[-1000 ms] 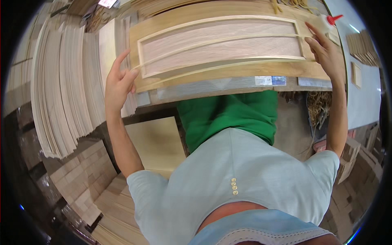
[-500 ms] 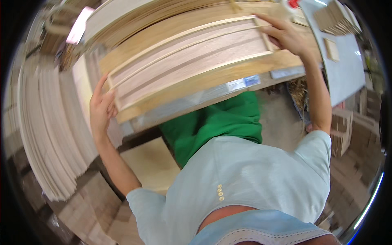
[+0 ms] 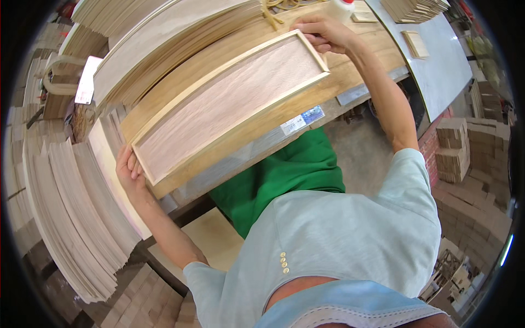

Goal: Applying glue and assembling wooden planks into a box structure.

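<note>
A long, shallow wooden tray-like frame (image 3: 240,89) lies slantwise on the workbench, with pale strips round its edges and a pinkish plywood panel inside. My left hand (image 3: 131,168) is at its near-left short end, fingers curled and closed against the rim. At the far-right corner, my right hand (image 3: 322,34) pinches the rim with thumb and fingers. Strips along the far long side run from one hand to the other. How the fingertips sit under or behind the rim is partly hidden.
The wooden workbench (image 3: 358,54) has stacked thin sheets (image 3: 219,41) behind the frame. A white bottle with a red cap (image 3: 340,10) stands beyond my right hand. A grey table (image 3: 437,68) carries small boards at right. Tall panel stacks (image 3: 76,213) stand at left.
A thin strip that spanned the frame between my hands, over the panel, is no longer across it; a strip lies along the far side. The view shifted, and my left fingers curled in.
</note>
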`<action>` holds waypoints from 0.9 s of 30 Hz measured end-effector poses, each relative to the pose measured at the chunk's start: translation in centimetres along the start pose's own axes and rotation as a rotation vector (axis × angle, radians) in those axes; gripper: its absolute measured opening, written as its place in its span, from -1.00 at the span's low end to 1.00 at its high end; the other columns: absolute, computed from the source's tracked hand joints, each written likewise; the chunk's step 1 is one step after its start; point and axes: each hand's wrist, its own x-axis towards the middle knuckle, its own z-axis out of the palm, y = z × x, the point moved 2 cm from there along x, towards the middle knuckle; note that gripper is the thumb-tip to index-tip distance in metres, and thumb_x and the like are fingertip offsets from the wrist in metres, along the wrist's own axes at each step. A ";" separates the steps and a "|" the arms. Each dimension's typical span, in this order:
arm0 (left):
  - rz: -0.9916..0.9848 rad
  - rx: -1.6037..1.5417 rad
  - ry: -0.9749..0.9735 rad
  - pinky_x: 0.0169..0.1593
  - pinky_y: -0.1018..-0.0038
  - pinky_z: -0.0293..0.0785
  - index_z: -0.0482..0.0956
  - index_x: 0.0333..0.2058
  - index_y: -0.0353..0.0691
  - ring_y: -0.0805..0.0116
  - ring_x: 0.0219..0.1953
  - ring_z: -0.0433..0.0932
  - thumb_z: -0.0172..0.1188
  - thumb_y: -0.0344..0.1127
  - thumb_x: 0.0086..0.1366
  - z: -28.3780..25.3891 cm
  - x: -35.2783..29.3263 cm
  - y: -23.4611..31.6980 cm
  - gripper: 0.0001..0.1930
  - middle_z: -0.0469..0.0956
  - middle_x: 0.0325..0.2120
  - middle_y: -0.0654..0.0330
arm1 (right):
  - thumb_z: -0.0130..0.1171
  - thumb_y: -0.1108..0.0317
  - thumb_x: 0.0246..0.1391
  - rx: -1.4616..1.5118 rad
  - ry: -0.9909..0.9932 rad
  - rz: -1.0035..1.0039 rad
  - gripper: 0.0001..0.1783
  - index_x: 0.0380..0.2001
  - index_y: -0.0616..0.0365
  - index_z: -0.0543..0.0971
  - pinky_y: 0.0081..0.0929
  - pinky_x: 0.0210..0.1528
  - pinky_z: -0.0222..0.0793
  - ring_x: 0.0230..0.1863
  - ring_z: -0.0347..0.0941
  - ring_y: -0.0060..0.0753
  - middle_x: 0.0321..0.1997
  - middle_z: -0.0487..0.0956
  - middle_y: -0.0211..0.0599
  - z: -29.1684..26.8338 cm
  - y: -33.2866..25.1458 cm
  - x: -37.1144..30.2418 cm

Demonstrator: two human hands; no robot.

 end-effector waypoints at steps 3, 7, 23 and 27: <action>-0.084 -0.170 0.038 -0.79 0.78 0.01 0.44 -0.16 -0.23 0.74 -0.83 0.11 -0.06 -0.44 0.39 -0.8 0.2 -0.7 -0.87 0.27 -0.75 0.46 | -0.05 0.22 0.31 -0.072 0.082 -0.011 -0.73 -0.17 0.17 0.52 -0.81 -0.79 -0.12 -0.79 0.01 -0.87 -0.68 0.29 -0.67 -0.2 0.4 -0.1; 0.164 0.673 0.225 -0.56 0.70 0.33 0.55 -0.20 -0.25 0.67 -0.60 0.36 0.06 -0.17 0.37 4.9 -0.4 -0.5 -0.74 0.44 -0.56 0.40 | -0.06 0.17 0.31 -0.163 0.026 -0.109 -0.70 -0.13 0.13 0.52 -0.78 -0.67 0.12 -0.66 0.18 -0.84 -0.62 0.34 -0.63 -1.5 0.4 -1.5; 0.274 0.510 0.301 0.03 0.49 0.35 0.51 -0.06 -0.38 0.37 -0.07 0.47 0.02 -0.19 0.38 4.9 0.4 -1.8 -0.64 0.54 -0.13 0.07 | -0.09 0.00 0.29 -0.594 0.364 -0.072 -0.51 0.00 0.18 0.52 -0.58 -0.11 0.35 -0.16 0.41 -0.57 -0.13 0.54 -0.37 -0.2 3.4 0.0; 0.307 0.616 0.308 0.06 0.50 0.34 0.46 0.03 -0.36 0.38 -0.01 0.44 -0.07 -0.17 0.44 6.1 -1.2 -2.1 -0.61 0.48 -0.02 0.08 | -0.14 -0.02 0.32 -0.301 0.374 0.063 -0.45 0.04 0.27 0.48 -0.58 -0.04 0.33 -0.09 0.40 -0.58 -0.11 0.54 -0.32 0.7 4.0 -3.3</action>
